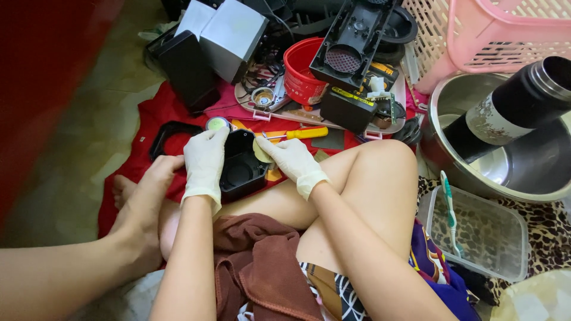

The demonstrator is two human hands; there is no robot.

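The black speaker housing [242,166] rests on the person's crossed legs, cavity facing up, long axis running away from the body; the left hand [205,159] clasps its left side; the right hand [289,157] pinches a pale round disc [260,151] at its rim, fingers partly hiding it; a black flask [511,110] with a grey, worn label lies in a steel bowl [535,172], cut off at the frame.

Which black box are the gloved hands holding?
The small open black box between the left hand and right hand. The other black boxes lie farther back in the pile, untouched.
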